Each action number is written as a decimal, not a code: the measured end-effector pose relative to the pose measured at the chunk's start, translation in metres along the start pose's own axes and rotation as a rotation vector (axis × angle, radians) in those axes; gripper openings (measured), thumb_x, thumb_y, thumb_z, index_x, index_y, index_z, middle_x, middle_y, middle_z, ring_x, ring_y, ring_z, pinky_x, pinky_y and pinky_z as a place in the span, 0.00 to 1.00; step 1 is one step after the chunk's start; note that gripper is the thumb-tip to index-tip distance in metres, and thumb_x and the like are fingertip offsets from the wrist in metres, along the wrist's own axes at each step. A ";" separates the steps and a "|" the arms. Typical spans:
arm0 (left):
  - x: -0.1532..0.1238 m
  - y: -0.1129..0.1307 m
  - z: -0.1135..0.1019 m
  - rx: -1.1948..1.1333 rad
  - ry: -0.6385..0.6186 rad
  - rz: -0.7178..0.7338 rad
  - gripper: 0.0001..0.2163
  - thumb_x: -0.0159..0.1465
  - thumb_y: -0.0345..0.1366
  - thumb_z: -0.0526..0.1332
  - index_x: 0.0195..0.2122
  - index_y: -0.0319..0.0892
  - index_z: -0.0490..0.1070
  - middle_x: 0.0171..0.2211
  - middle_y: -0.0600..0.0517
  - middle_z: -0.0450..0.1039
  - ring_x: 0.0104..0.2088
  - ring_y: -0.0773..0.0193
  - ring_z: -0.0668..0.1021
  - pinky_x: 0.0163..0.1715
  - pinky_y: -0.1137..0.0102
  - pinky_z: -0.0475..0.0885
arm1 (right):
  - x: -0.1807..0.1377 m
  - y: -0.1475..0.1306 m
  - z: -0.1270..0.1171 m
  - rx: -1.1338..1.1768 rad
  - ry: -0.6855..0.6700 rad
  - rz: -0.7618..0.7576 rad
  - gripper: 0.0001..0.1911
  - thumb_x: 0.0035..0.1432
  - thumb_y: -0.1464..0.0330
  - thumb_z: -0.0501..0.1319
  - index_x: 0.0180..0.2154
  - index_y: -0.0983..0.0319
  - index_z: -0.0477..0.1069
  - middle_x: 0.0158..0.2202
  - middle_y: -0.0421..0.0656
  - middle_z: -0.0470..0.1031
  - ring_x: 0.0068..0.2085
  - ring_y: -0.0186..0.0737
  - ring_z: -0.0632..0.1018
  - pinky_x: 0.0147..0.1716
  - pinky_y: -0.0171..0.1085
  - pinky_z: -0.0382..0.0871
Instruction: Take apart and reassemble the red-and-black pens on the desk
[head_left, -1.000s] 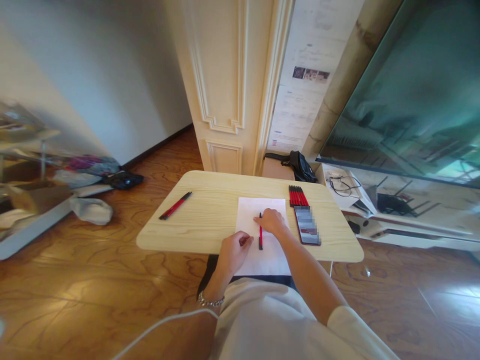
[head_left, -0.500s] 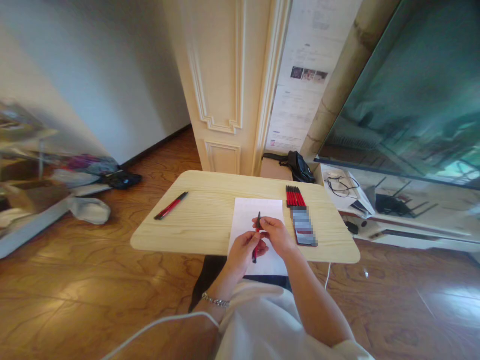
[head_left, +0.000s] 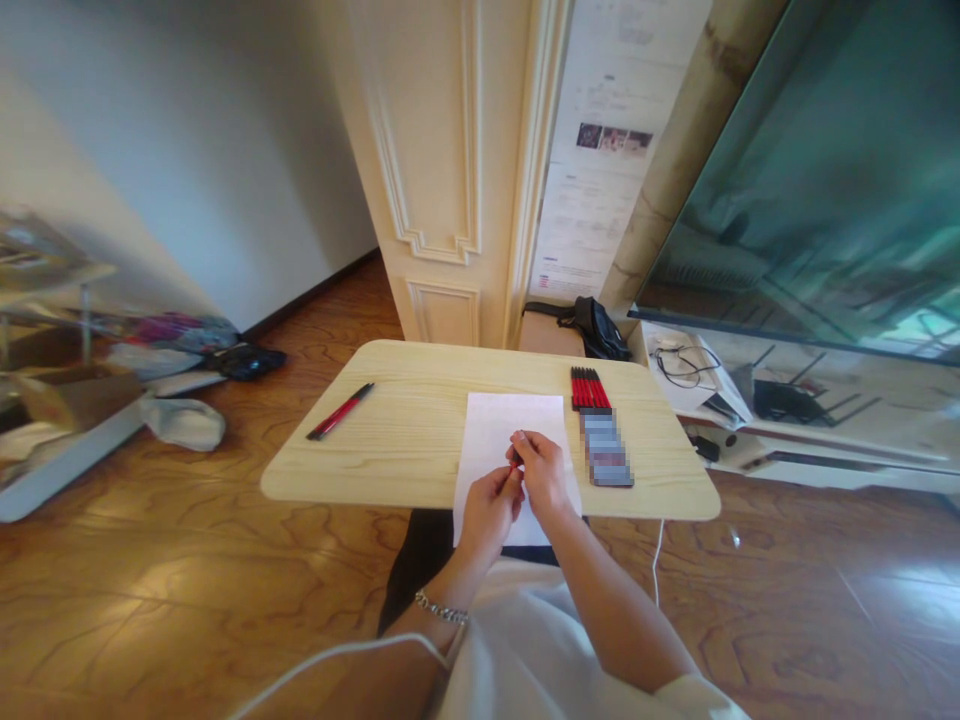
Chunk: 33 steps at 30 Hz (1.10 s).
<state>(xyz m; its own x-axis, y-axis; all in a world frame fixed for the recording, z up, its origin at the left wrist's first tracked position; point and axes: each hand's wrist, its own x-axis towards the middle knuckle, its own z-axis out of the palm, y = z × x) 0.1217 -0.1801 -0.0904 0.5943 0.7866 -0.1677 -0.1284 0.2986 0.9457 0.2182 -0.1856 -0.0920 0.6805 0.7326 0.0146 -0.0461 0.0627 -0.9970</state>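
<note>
Both of my hands meet over a white sheet of paper point(head_left: 504, 425) on a small light wooden table point(head_left: 420, 440). My left hand point(head_left: 489, 508) and my right hand point(head_left: 541, 468) together grip a red and black pen point(head_left: 515, 461); only a short red bit shows between the fingers. A second red and black pen point(head_left: 339, 411) lies alone at the table's left. A row of several red and black pens point(head_left: 589, 389) lies at the back right, beside a blurred flat object point(head_left: 606, 450).
A cream panelled door point(head_left: 442, 170) stands behind the table, with a black bag point(head_left: 596, 330) on the floor by it. A low TV stand with cables point(head_left: 757, 400) is at the right. Clothes and a shelf point(head_left: 150, 360) clutter the left floor.
My right hand lifted the pen off the paper, and my left hand closed on it too. The pen is now nearly hidden between both hands, held closer together.
</note>
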 end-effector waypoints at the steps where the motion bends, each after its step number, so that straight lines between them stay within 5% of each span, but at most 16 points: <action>1: 0.000 -0.001 0.000 -0.070 -0.015 -0.041 0.17 0.57 0.48 0.61 0.21 0.39 0.64 0.14 0.59 0.57 0.13 0.76 0.58 0.14 0.75 0.47 | 0.000 0.002 0.000 0.037 -0.001 0.013 0.18 0.54 0.54 0.56 0.26 0.62 0.71 0.22 0.41 0.70 0.24 0.33 0.69 0.22 0.32 0.60; 4: 0.000 -0.003 -0.001 -0.277 -0.094 -0.169 0.16 0.57 0.47 0.62 0.24 0.39 0.64 0.17 0.59 0.59 0.12 0.79 0.55 0.14 0.76 0.43 | -0.001 0.001 -0.002 0.193 -0.055 0.102 0.18 0.54 0.53 0.56 0.30 0.62 0.71 0.23 0.41 0.71 0.23 0.33 0.68 0.20 0.32 0.58; 8: 0.003 -0.001 -0.005 -0.345 -0.139 -0.195 0.14 0.57 0.45 0.63 0.30 0.38 0.68 0.21 0.54 0.66 0.15 0.77 0.62 0.14 0.78 0.48 | 0.002 -0.008 -0.011 0.329 -0.240 0.227 0.20 0.53 0.53 0.57 0.36 0.63 0.72 0.29 0.45 0.75 0.26 0.35 0.72 0.20 0.32 0.59; 15: 0.004 -0.003 -0.004 -0.240 -0.073 -0.109 0.15 0.56 0.43 0.65 0.37 0.36 0.73 0.23 0.52 0.68 0.21 0.73 0.70 0.19 0.78 0.58 | 0.012 -0.008 -0.014 0.175 -0.049 0.101 0.16 0.46 0.57 0.66 0.29 0.63 0.71 0.24 0.40 0.71 0.23 0.31 0.68 0.21 0.31 0.61; 22: 0.002 -0.003 -0.005 -0.314 -0.105 -0.160 0.14 0.56 0.44 0.64 0.32 0.36 0.72 0.23 0.51 0.70 0.19 0.73 0.68 0.17 0.78 0.56 | 0.009 -0.005 -0.017 0.385 -0.238 0.261 0.19 0.49 0.55 0.63 0.36 0.63 0.73 0.31 0.46 0.75 0.30 0.37 0.73 0.20 0.32 0.63; 30: 0.002 -0.003 -0.006 -0.270 -0.114 -0.106 0.16 0.55 0.42 0.66 0.41 0.38 0.72 0.25 0.51 0.71 0.22 0.72 0.71 0.20 0.77 0.60 | 0.015 -0.010 -0.016 0.163 -0.131 0.118 0.17 0.44 0.58 0.67 0.31 0.64 0.71 0.25 0.41 0.72 0.24 0.32 0.69 0.21 0.31 0.62; 33: 0.000 -0.003 -0.006 -0.271 -0.119 -0.120 0.15 0.55 0.43 0.65 0.39 0.38 0.72 0.26 0.50 0.71 0.23 0.71 0.72 0.21 0.77 0.60 | 0.013 -0.009 -0.019 0.259 -0.218 0.169 0.16 0.48 0.58 0.65 0.33 0.64 0.72 0.28 0.44 0.74 0.26 0.33 0.71 0.22 0.31 0.62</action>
<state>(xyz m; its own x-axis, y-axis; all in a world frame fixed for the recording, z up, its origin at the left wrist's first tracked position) 0.1178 -0.1779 -0.0950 0.7048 0.6731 -0.2242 -0.2495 0.5310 0.8098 0.2413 -0.1898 -0.0841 0.4776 0.8723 -0.1045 -0.3468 0.0779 -0.9347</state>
